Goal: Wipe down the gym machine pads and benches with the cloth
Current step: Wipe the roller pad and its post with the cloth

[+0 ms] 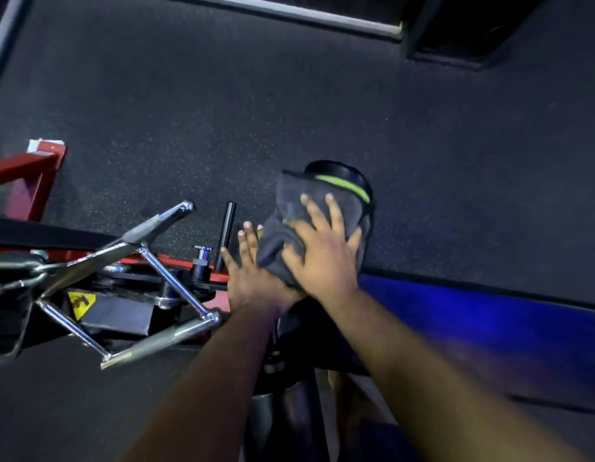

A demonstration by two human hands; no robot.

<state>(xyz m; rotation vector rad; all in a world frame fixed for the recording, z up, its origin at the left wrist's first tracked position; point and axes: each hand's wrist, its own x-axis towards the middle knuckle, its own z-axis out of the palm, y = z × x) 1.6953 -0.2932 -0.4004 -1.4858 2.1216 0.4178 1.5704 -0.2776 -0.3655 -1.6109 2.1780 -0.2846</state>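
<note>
— Dim in here, isn't it?
— Very. A blue glow lies on the floor (472, 315) right of the cloth (299, 221); glare catches the chrome handle (162, 338) to its left.
— Sharp?
— No. The forearms below the cloth smear with blur, and straight lines bow toward the edges.

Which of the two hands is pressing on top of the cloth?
The right hand, spread flat over the grey cloth; the left hand lies beside it, underneath.
</note>
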